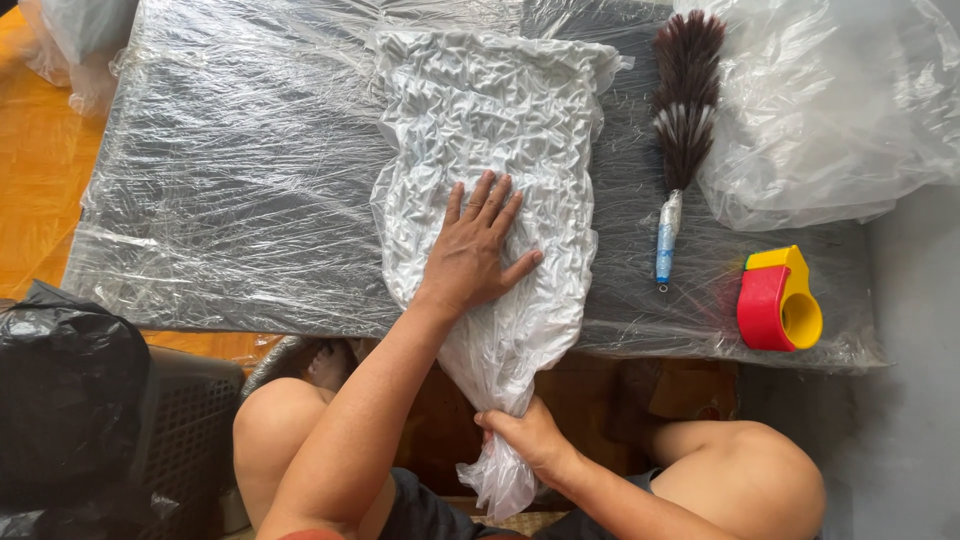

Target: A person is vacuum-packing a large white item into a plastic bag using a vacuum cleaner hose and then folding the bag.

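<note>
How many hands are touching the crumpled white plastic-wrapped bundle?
2: the left hand presses flat on the crumpled white plastic-wrapped bundle; the right hand grips its gathered neck below the table edge.

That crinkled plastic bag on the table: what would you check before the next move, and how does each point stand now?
1. Left hand flat on the crinkled bag: ok.
2. Right hand gripping the bag's neck below the table edge: ok.
3. Bag fully flattened: not ok, still wrinkled and puffy.
4. Feather duster clear of the bag: ok.
5. Tape dispenser within reach: ok, probably.
6. Neck sealed: cannot tell.
</note>
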